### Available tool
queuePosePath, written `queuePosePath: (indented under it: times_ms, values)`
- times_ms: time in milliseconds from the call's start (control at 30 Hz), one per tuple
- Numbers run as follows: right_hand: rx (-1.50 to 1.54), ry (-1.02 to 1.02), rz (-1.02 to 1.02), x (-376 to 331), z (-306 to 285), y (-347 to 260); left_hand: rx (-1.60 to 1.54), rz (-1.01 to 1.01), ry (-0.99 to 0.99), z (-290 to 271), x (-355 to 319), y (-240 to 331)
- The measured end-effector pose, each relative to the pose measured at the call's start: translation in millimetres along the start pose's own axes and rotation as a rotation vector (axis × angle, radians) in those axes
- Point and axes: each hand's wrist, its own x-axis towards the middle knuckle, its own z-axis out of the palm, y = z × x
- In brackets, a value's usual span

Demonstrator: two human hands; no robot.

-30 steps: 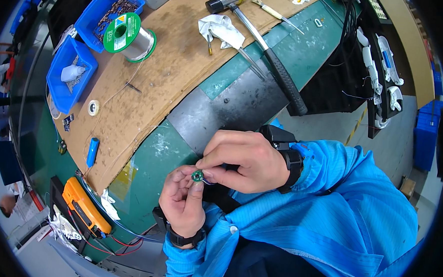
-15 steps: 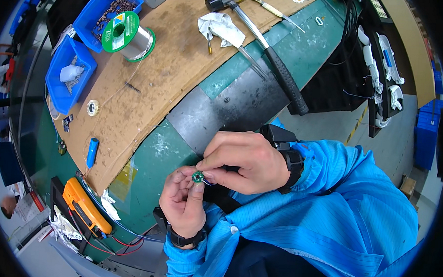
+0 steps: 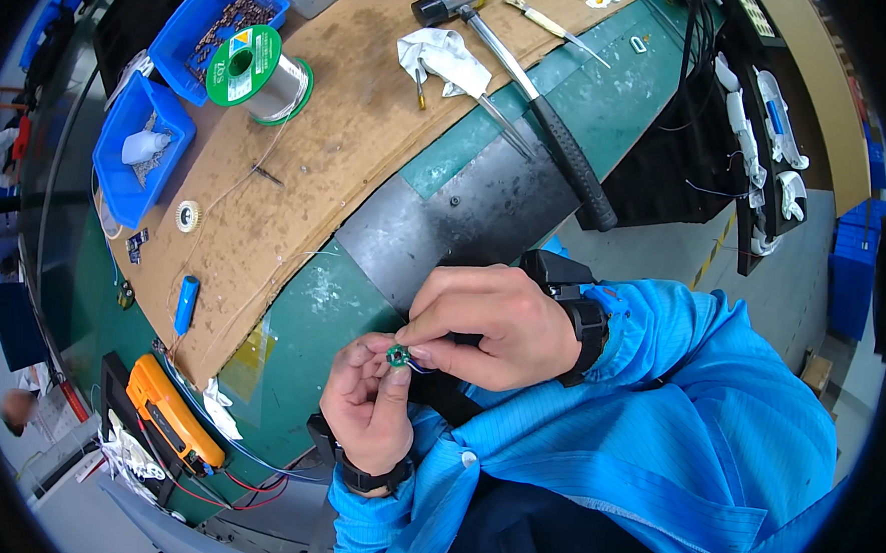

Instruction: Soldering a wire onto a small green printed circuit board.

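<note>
Between the thumb and fingers of my left hand I pinch a small round green circuit board, with a dark spot at its middle. Thin wires, white and dark, run from its right side towards my right hand. My right thumb and forefinger close in a pinch right beside the board, at the wires. The fingertips partly hide where the wires join it. Both hands are held above the near edge of the green bench, in front of my blue sleeves.
Cardboard covers much of the bench. A solder spool, blue bins of small parts and a blue cylindrical cell lie left. A hammer and tweezers lie beyond my hands; an orange multimeter sits lower left.
Almost nothing differs. The whole view has shifted very slightly, and both hands keep the same hold on the small board and its wires.
</note>
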Motion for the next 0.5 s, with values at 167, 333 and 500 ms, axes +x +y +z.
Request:
queuePosePath:
  times_ms: [167,333,500]
  values:
    - [-0.041,0.014,0.002,1.8,-1.9,-0.8,-0.002,0.008,-0.008,2.5,2.0,1.7]
    - [0.000,0.002,0.013,1.0,-0.1,-0.7,0.028,-0.001,0.010,0.3,-0.1,0.8]
    - [0.002,0.032,0.055,-0.7,0.9,-0.8,0.004,0.008,-0.016,1.6,1.7,1.6]
